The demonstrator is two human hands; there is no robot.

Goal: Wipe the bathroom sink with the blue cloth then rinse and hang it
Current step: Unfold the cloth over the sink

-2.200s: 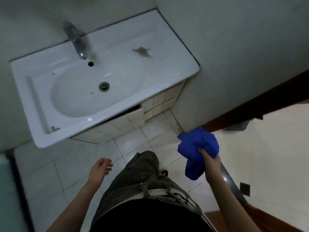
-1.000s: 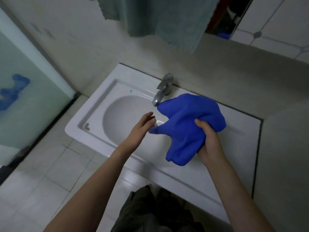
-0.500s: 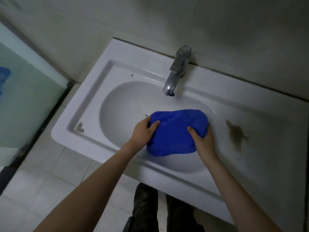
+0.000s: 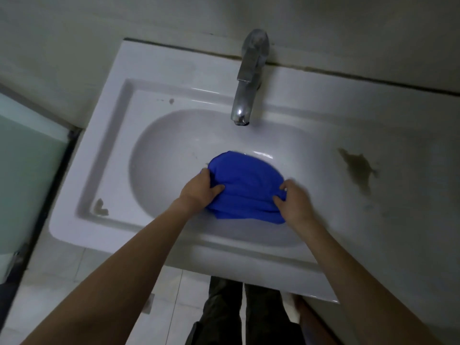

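The blue cloth [image 4: 245, 185] lies bunched in the oval basin of the white sink [image 4: 159, 150], toward the basin's near side. My left hand [image 4: 200, 190] grips the cloth's left edge and my right hand [image 4: 295, 204] grips its right edge. The drain is hidden under the cloth. A chrome faucet [image 4: 249, 75] stands at the back of the sink, its spout over the basin, with no water running.
A brown stain [image 4: 358, 168] marks the counter to the right of the basin. A smaller stain [image 4: 99, 207] sits at the sink's near left corner. A frosted glass panel [image 4: 27, 170] stands at the left. White floor tiles and my legs show below.
The cloth came from beside my hip up over the sink, then down into the basin. My left hand joined the right on it, and both now hold it bunched against the basin.
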